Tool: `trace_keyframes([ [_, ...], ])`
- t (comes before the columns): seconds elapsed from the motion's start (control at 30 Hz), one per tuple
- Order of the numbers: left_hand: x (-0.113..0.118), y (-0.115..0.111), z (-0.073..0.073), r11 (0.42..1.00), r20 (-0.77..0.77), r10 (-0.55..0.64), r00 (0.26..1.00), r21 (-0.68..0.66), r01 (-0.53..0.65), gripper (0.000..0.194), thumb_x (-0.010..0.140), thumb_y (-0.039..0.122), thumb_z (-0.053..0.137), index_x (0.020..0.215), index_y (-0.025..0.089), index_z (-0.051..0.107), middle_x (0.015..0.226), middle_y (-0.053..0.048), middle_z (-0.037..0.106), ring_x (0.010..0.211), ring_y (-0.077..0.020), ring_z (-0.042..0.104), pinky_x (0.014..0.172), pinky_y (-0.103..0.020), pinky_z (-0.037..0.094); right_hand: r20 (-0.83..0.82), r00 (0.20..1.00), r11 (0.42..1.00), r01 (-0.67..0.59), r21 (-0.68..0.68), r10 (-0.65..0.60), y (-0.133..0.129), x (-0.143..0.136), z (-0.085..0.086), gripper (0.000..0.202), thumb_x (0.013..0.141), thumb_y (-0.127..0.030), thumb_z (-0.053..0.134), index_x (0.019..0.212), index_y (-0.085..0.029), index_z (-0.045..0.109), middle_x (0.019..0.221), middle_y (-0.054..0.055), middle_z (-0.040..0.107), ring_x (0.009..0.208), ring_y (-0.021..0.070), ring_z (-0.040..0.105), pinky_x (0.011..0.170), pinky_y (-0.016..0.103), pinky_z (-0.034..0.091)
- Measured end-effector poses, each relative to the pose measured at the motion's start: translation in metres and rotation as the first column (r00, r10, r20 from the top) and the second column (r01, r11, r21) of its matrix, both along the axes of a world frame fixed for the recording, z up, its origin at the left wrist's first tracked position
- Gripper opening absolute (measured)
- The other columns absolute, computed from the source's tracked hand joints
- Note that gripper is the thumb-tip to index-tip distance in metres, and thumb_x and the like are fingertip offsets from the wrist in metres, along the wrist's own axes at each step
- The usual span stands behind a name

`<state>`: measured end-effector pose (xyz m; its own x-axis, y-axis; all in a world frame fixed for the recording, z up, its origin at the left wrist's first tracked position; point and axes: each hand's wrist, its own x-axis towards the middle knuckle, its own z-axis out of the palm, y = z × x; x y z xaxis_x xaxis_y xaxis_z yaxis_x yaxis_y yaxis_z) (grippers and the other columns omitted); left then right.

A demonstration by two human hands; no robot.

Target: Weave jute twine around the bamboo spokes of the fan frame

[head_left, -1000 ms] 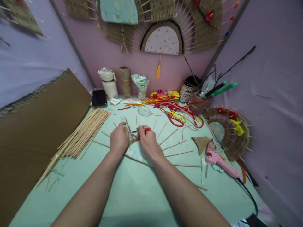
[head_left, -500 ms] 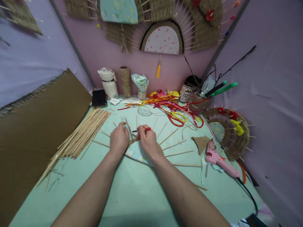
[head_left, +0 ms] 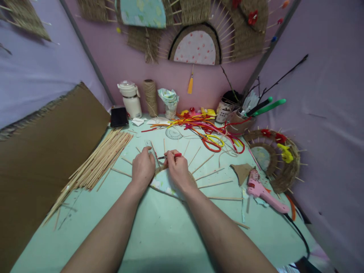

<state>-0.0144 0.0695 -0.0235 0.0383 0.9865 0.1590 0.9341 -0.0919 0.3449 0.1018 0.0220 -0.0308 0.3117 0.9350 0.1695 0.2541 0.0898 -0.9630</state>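
My right hand (head_left: 178, 168) grips a red pen (head_left: 178, 154), its tip pointing left at a thin wooden stick (head_left: 154, 149). Beside that stick my left hand (head_left: 143, 167) presses a clear ruler (head_left: 148, 143), fingers closed over its lower part. Under both hands lies a half-round piece covered in floral cloth (head_left: 163, 182), with a brown rim partly hidden by my right hand. Several wooden sticks fan out around it, among them one at the right (head_left: 215, 184).
A bundle of sticks (head_left: 99, 163) lies left, beside a large brown board (head_left: 54, 163). Scissors (head_left: 212, 144) and coloured pipe cleaners (head_left: 196, 123) are at the back. To the right are a pink glue gun (head_left: 265, 195) with its cord, a cardboard scrap (head_left: 241, 172) and a woven half-ring (head_left: 292, 167).
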Motion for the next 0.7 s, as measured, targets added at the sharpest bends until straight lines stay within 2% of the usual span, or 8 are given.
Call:
trace_keyframes([
  [0.13, 0.0, 0.0, 0.0, 1.0, 0.003, -0.005, 1.0, 0.006, 0.005, 0.039, 0.087, 0.024, 0.033, 0.119, 0.016, 0.055, 0.094, -0.013, 0.07, 0.092, -0.0276, 0.064, 0.078, -0.036, 0.044, 0.018, 1.0, 1.0, 0.007, -0.014, -0.006, 0.0, 0.0, -0.001, 0.04, 0.093, -0.043, 0.035, 0.066, -0.02, 0.054, 0.061, -0.002, 0.06, 0.061, 0.0136, 0.057, 0.065, 0.024, 0.039],
  [0.33, -0.001, 0.0, 0.0, 1.0, 0.011, -0.004, 1.0, -0.001, 0.004, 0.039, 0.087, 0.024, 0.034, 0.119, 0.016, 0.054, 0.094, -0.013, 0.069, 0.093, -0.0274, 0.064, 0.078, -0.036, 0.044, -0.009, 1.0, 1.0, 0.025, -0.009, -0.025, -0.002, -0.001, 0.002, 0.032, 0.093, -0.041, 0.037, 0.078, -0.02, 0.057, 0.061, -0.003, 0.059, 0.059, 0.013, 0.057, 0.061, 0.023, 0.039],
  [0.47, 0.0, 0.0, 0.0, 1.0, 0.041, -0.001, 0.999, -0.005, 0.001, 0.039, 0.087, 0.024, 0.034, 0.12, 0.016, 0.054, 0.091, -0.012, 0.069, 0.092, -0.0271, 0.064, 0.077, -0.036, 0.044, 0.022, 0.999, 0.999, -0.049, 0.004, 0.049, -0.006, 0.003, 0.01, 0.029, 0.093, -0.04, 0.037, 0.094, -0.021, 0.059, 0.068, -0.002, 0.063, 0.064, 0.0128, 0.059, 0.062, 0.022, 0.041],
  [0.57, -0.002, 0.0, 0.0, 1.0, 0.103, -0.006, 0.995, 0.019, 0.004, 0.038, 0.086, 0.023, 0.035, 0.118, 0.016, 0.055, 0.088, -0.01, 0.069, 0.089, -0.0258, 0.064, 0.076, -0.034, 0.044, 0.186, 0.97, 0.985, -0.144, -0.089, 0.159, -0.011, 0.008, 0.017, 0.026, 0.093, -0.037, 0.04, 0.105, -0.023, 0.058, 0.075, 0.001, 0.067, 0.072, 0.0149, 0.062, 0.067, 0.024, 0.042],
  [0.7, -0.007, 0.001, 0.005, 0.993, 0.234, 0.005, 0.972, 0.113, -0.032, 0.036, 0.086, 0.024, 0.036, 0.115, 0.018, 0.056, 0.085, -0.007, 0.068, 0.083, -0.0234, 0.063, 0.073, -0.032, 0.043, 0.509, 0.823, 0.964, -0.172, -0.202, 0.253, -0.017, 0.016, 0.03, 0.023, 0.089, -0.03, 0.049, 0.109, -0.023, 0.059, 0.088, 0.006, 0.068, 0.084, 0.0201, 0.062, 0.072, 0.029, 0.041],
])
